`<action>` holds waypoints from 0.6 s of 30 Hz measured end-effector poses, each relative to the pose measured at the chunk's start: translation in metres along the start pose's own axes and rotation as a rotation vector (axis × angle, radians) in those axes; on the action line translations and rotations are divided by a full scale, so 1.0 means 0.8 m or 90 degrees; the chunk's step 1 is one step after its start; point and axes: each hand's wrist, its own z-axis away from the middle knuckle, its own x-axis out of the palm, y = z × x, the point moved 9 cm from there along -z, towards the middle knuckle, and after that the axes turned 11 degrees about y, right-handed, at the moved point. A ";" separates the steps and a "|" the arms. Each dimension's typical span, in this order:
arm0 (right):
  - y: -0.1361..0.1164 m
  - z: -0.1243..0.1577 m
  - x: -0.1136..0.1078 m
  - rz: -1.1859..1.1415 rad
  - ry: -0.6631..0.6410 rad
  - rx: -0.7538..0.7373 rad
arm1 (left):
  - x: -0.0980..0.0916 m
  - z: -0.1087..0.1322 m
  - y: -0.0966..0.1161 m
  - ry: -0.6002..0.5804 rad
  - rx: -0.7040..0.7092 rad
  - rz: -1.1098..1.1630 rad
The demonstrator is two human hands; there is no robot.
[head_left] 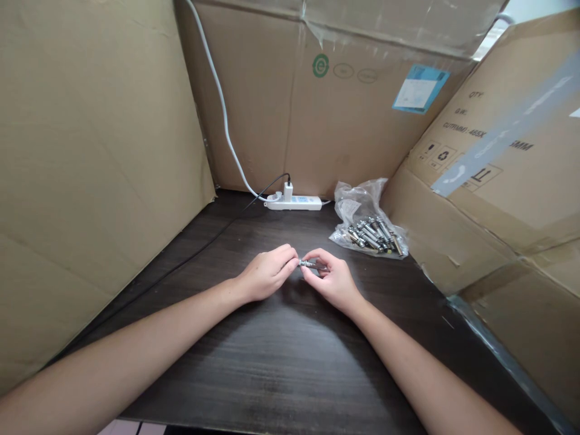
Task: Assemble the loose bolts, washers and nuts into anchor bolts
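Observation:
A small silvery metal expansion bolt [306, 263] is held level between my two hands, just above the dark table [272, 362]. My left hand [270, 272] pinches its left end, and the fingers hide that tip. On the other side, the thumb and fingers of my right hand [333, 279] are closed around the bolt's right part. Only a short stretch with ring-like parts shows between the hands. Behind my right hand lies a clear plastic bag [360, 202], with several similar metal bolts [374, 234] inside it.
A white power strip [294, 203] with a plugged-in white adapter [288, 192] sits at the back. From it a black cable [203, 244] runs across the table's left side. Cardboard boxes stand at the left [99, 151], back [258, 109] and right [498, 181].

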 end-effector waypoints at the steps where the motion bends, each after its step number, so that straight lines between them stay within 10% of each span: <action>1: 0.001 0.000 0.000 -0.003 -0.002 0.001 | 0.001 0.000 0.000 -0.003 -0.001 0.004; 18: 0.009 0.000 0.001 -0.038 0.004 0.026 | -0.002 0.001 0.000 0.020 -0.015 0.062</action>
